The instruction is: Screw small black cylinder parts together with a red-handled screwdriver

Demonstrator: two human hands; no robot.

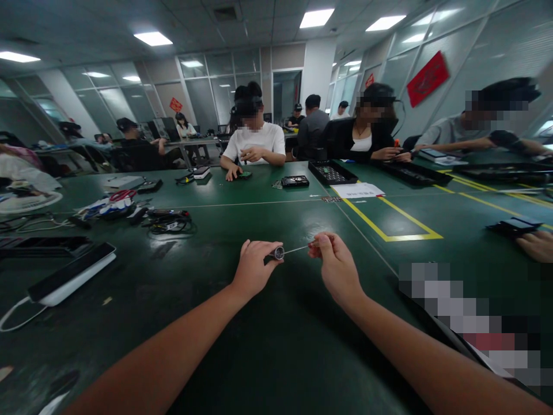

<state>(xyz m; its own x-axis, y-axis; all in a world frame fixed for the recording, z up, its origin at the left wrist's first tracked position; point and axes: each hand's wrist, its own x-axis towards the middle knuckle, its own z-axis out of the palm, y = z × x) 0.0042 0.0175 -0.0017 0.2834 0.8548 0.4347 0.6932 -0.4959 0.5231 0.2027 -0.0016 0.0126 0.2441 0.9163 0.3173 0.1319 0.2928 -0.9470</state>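
My left hand (254, 266) is closed round a small dark cylinder (279, 253), whose round, pale-rimmed end faces right and towards me. What the cylinder belongs to is not clear. In my right hand (334, 262), thumb and fingers pinch a thin metal rod-like tool (297, 249). Its slim shaft points left, and the tip is at or just in front of the cylinder's round end; whether it touches I cannot tell. My fingers hide the tool's handle. Both hands are above the green tabletop (268, 346).
On the left lie a black-and-white device (73, 276) with a white cable, and bundled cables (170, 222). Red-handled scissors (123, 195) rest farther back. A black tray (332, 173) and yellow tape (391, 237) are beyond my right hand. Across the table sits a co-worker (254, 141); another person's hand (536, 248) is at right.
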